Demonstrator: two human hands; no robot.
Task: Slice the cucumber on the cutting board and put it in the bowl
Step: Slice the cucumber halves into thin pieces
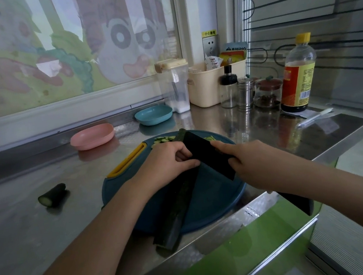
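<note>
A long dark green cucumber (178, 208) lies diagonally across the round blue cutting board (218, 201), its near end overhanging the counter edge. My left hand (167, 164) presses down on its middle. My right hand (254, 162) grips a black-bladed knife (207, 154), whose blade stands across the cucumber just past my left fingers. Several thin cucumber slices (163, 139) lie at the board's far edge. A pink bowl (92, 136) and a blue bowl (153, 115) sit empty behind the board.
A cut cucumber end (52, 195) lies on the steel counter to the left. At the back right stand a salt container (175, 85), a beige basket (210, 83), small jars and a sauce bottle (297, 73). The counter edge runs just below the board.
</note>
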